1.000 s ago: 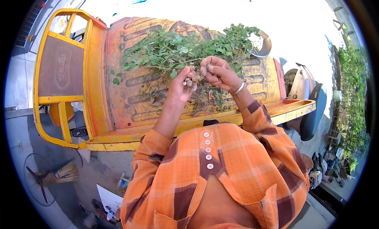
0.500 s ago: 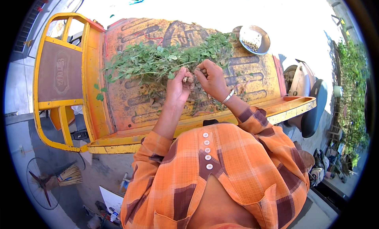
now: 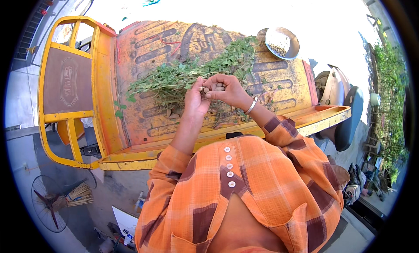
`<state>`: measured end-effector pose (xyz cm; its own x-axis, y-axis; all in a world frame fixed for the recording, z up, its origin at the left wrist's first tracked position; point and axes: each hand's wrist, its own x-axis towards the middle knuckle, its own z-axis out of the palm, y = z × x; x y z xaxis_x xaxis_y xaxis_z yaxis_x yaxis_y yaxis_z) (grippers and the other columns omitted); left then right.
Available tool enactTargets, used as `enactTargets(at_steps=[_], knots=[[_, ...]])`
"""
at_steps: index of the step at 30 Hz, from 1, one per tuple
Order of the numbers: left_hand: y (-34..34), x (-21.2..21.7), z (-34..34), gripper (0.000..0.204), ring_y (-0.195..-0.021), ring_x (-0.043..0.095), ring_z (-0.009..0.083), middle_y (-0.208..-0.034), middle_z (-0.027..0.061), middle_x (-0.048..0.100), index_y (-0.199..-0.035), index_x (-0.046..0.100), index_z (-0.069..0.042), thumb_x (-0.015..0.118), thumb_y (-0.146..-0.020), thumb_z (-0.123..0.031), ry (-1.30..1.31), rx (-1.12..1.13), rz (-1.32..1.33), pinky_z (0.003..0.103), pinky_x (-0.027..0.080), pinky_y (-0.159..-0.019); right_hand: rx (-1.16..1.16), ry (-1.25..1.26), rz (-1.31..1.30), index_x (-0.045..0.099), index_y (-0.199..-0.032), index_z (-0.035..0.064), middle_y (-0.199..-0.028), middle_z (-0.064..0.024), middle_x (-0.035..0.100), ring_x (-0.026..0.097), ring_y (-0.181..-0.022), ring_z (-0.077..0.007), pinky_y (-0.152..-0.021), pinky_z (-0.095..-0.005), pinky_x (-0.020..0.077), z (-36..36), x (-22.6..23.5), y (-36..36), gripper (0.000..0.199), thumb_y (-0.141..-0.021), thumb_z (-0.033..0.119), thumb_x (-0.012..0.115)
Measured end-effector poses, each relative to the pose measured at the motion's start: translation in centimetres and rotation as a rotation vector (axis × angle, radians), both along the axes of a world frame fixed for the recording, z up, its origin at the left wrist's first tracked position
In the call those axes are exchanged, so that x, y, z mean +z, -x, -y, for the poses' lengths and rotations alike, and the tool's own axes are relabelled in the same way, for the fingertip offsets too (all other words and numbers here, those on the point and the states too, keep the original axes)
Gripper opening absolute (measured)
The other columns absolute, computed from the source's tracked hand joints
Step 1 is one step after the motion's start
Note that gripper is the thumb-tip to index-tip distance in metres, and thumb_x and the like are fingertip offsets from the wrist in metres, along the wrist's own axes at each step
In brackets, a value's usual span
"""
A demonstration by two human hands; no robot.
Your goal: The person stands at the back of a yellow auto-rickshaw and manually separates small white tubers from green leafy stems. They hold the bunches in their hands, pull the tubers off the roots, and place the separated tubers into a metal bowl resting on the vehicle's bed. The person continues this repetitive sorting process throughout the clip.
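Observation:
Peanut plants [image 3: 168, 80] with green leaves and tangled stems lie in a heap beyond my hands. My left hand [image 3: 196, 98] is closed, thumb and fingers pinching a peanut [image 3: 203, 91] near the heap's front edge. Right beside it, my right hand [image 3: 230, 95] is curled round several peanuts [image 3: 220, 87], its thumb reaching toward the left fingertips. The two hands meet or nearly meet. Part of what they hold is hidden by the fingers. At the far right, a metal bowl [image 3: 295, 48] contains many pale peanuts [image 3: 279, 44].
Everything lies on a worn orange cart bed [image 3: 150, 115] with raised ribs. A yellow side rail [image 3: 126, 160] runs between the bed and my body. On the left rises a yellow-framed panel [image 3: 67, 85]. A dark seat [image 3: 348, 122] stands beyond the right end.
My right hand has turned and lowered, showing several peanuts in its curled fingers. The left hand stays nearly in place. The heap's left part has shifted right and looks smaller.

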<state>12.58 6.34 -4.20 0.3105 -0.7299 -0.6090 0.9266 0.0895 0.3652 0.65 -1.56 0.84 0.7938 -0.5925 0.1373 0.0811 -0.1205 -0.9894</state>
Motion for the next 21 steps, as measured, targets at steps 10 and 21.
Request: enactTargets(at_steps=[10, 21], knots=[[0.8, 2.5, 0.0, 0.015, -0.056, 0.052, 0.0119, -0.070, 0.0054, 0.055, -0.084, 0.053, -0.002, 0.054, -0.090, -0.015, 0.037, -0.060, -0.005, 0.024, 0.045, -0.048, 0.002, -0.520, -0.127, 0.060, -0.079, 0.0003, -0.060, -0.0010, 0.055, 0.043, -0.045, -0.0041, -0.040, -0.0198, 0.0331, 0.4, 0.0, 0.2, 0.018, -0.087, 0.016, 0.060], [-0.8, 1.5, 0.1, 0.020, -0.059, 0.046, 0.0081, -0.077, 0.0039, 0.048, -0.087, 0.046, -0.001, 0.054, -0.091, -0.019, 0.334, -0.049, -0.363, 0.022, 0.043, -0.052, 0.174, -0.990, 0.253, 0.054, -0.084, 0.0010, -0.065, -0.0049, 0.051, 0.041, -0.046, -0.0063, -0.037, -0.0160, 0.0279, 1.8, 2.3, 1.9, 0.018, -0.092, 0.016, 0.048]])
